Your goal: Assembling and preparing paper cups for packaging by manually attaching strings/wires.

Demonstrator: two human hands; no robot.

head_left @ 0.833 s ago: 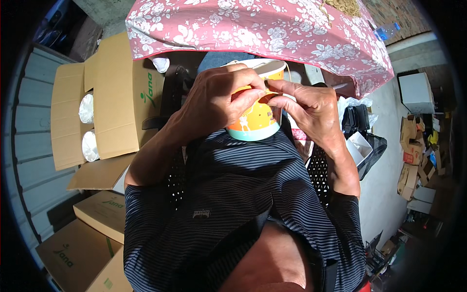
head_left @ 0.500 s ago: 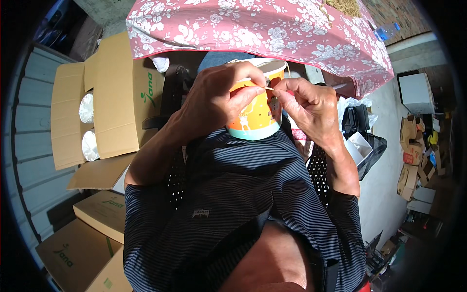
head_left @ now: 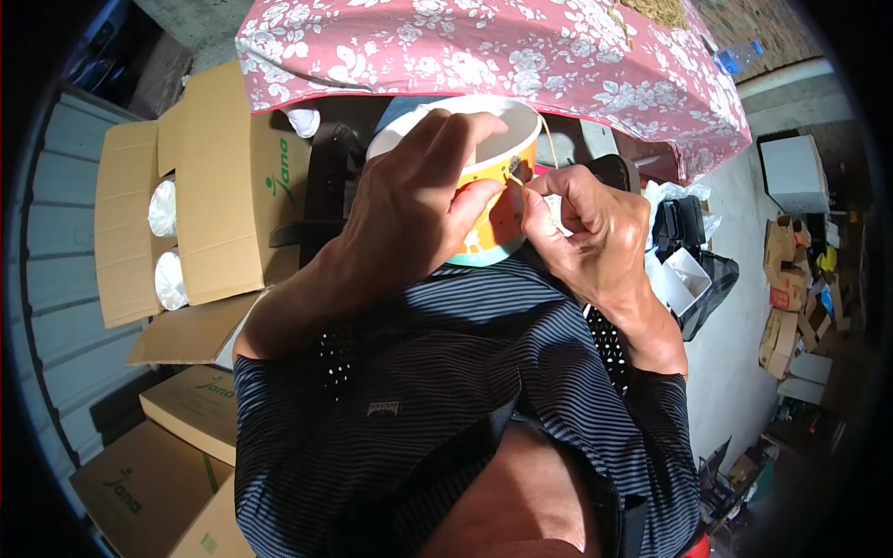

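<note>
Black-and-grey striped fabric covers the nearest part, the person's shirt (head_left: pixel 446 321). Just beyond it is the orange tub (head_left: pixel 498 223), between both hands, with its pale inside showing and a turquoise band round the base. The left hand (head_left: pixel 409 191) has its thumb at the outer wall and fingers spread by the open mouth; I cannot tell whether it grips. The right hand (head_left: pixel 595 219) pinches a thin cord (head_left: pixel 516 180) between thumb and forefinger beside the tub. Farther off stands a worktop under pink floral cloth (head_left: pixel 484 46), a clear bottle (head_left: pixel 738 58) past its right edge.
</note>
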